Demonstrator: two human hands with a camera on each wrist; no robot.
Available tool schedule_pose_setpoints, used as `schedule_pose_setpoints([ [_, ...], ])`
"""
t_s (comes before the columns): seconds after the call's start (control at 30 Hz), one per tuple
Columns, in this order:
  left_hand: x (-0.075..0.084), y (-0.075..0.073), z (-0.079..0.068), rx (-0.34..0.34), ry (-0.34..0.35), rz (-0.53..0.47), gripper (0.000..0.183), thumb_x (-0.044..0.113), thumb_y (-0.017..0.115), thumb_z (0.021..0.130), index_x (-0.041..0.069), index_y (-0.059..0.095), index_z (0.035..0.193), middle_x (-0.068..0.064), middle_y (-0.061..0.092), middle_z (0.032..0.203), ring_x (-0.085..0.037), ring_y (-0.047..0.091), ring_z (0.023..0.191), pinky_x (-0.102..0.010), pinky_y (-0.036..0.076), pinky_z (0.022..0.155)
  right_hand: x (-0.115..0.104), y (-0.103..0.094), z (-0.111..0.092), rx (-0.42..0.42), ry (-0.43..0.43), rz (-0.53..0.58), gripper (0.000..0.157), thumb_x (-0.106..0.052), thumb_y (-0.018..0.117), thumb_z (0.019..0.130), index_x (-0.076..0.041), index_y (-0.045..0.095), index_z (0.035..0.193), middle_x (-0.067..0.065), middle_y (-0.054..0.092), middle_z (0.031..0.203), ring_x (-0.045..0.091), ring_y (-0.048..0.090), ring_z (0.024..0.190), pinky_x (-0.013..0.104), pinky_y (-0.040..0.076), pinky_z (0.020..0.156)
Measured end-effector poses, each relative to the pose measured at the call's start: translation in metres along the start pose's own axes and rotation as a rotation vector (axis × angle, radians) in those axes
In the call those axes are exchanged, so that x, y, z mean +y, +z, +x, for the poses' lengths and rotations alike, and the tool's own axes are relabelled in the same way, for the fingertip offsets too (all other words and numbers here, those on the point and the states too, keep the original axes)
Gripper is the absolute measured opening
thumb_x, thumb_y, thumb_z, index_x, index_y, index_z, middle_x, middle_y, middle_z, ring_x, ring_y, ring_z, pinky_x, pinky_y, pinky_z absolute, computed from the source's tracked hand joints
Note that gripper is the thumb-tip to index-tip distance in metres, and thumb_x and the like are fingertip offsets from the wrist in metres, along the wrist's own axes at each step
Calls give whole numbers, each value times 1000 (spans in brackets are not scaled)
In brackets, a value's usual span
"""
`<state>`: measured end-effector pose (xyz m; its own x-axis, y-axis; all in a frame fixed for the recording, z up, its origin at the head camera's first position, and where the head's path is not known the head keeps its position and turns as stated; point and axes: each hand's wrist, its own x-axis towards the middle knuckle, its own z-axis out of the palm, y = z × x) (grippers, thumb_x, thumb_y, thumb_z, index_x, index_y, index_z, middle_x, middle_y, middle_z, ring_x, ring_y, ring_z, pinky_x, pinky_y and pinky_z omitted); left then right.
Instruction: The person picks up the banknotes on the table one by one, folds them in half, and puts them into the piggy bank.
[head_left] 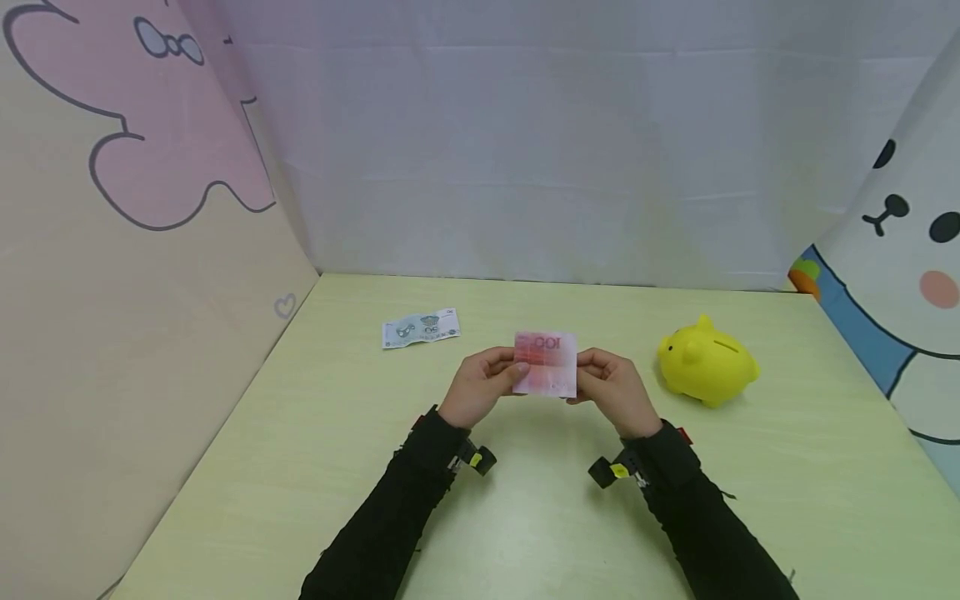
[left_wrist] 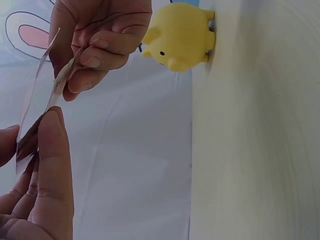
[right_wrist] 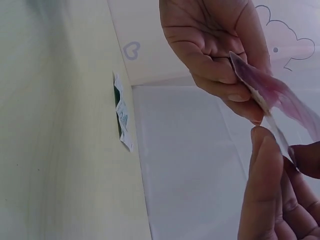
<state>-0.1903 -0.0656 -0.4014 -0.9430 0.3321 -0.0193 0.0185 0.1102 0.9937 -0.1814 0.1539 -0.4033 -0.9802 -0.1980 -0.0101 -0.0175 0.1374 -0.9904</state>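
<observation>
Both hands hold a pink 100 banknote (head_left: 547,364) up over the table, one at each side. The left hand (head_left: 480,385) pinches its left edge, thumb on the near face. Opposite, the right hand (head_left: 613,392) pinches the right edge between thumb and fingers. The banknote is folded over; in the left wrist view its two layers (left_wrist: 56,87) stand slightly apart. The right wrist view shows the pink upper layer (right_wrist: 282,97) spreading away from the fold.
A creased greenish banknote (head_left: 421,328) lies on the table (head_left: 525,517) at the back left. A yellow piggy bank (head_left: 707,363) with a slot on top stands to the right of the right hand. Printed curtains (head_left: 555,158) enclose the table's back and sides.
</observation>
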Motion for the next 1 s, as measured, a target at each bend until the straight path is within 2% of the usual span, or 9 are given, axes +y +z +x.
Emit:
schedule_pose_setpoints([
  [0.13, 1, -1, 0, 15, 2, -10, 32, 13, 60, 98, 0, 61, 128, -20, 68, 116, -18, 69, 94, -34, 59, 84, -1, -1, 0, 9, 7, -9, 35, -22, 57, 100, 8, 61, 117, -1, 73, 88, 14, 67, 73, 28, 60, 72],
  [0.6, 4, 1, -2, 76, -28, -27, 28, 11, 61, 97, 0, 65, 123, -19, 71, 112, -16, 69, 88, -32, 59, 82, -5, -1, -4, 52, -28, 27, 40, -24, 51, 103, 10, 60, 122, -1, 69, 89, 13, 67, 75, 25, 60, 72],
  [0.83, 3, 2, -2, 76, -17, -7, 29, 12, 61, 97, 0, 65, 122, -19, 71, 112, -17, 70, 91, -32, 59, 83, -3, 3, -1, -19, -8, -17, 38, -22, 61, 98, 8, 60, 122, 12, 73, 101, 16, 70, 77, 31, 61, 74],
  [1.0, 2, 1, -2, 81, -1, 3, 28, 11, 61, 97, -1, 65, 121, -20, 71, 111, -16, 70, 89, -32, 60, 81, -1, 6, -1, -54, -8, 13, 34, -17, 62, 97, 11, 61, 117, 9, 74, 96, 19, 72, 75, 32, 61, 73],
])
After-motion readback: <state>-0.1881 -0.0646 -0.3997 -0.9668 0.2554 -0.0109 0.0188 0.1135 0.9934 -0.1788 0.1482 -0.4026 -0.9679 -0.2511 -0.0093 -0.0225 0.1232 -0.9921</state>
